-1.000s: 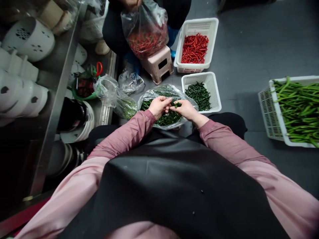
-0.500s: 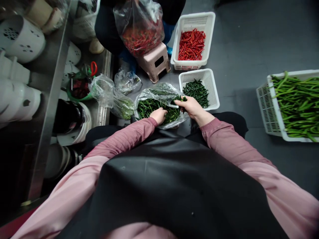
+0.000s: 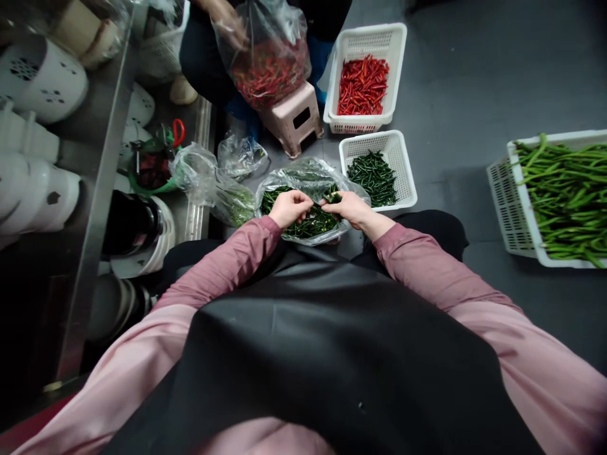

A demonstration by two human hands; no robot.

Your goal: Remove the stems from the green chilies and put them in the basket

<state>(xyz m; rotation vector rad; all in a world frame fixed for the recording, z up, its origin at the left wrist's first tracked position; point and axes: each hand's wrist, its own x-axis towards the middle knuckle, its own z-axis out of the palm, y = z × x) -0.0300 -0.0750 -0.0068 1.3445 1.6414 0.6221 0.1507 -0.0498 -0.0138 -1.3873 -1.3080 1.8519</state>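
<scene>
Over an open clear plastic bag (image 3: 327,169) of green chili peppers (image 3: 310,226), both my hands meet with fingertips close together. My right hand (image 3: 349,207) is closed round a few dark green chili peppers (image 3: 333,194). My left hand (image 3: 291,208) is pinched at its fingertips, facing the right one; whatever lies between them is too small to make out. Just beyond the right hand, a white basket (image 3: 408,175) holds a heap of dark green chili peppers (image 3: 372,179).
Behind it stands a white basket (image 3: 399,60) of red chilies (image 3: 363,85). A co-worker's hand (image 3: 228,24) is at a bag of red chilies (image 3: 272,72) on a stool (image 3: 296,117). Long green peppers (image 3: 569,196) fill a basket (image 3: 538,237) at right. A metal shelf (image 3: 102,170) runs along the left.
My left hand has lifted out of the peppers toward the right one, which shifted slightly left and down. A co-worker's hand has appeared at the bag of red chilies.
</scene>
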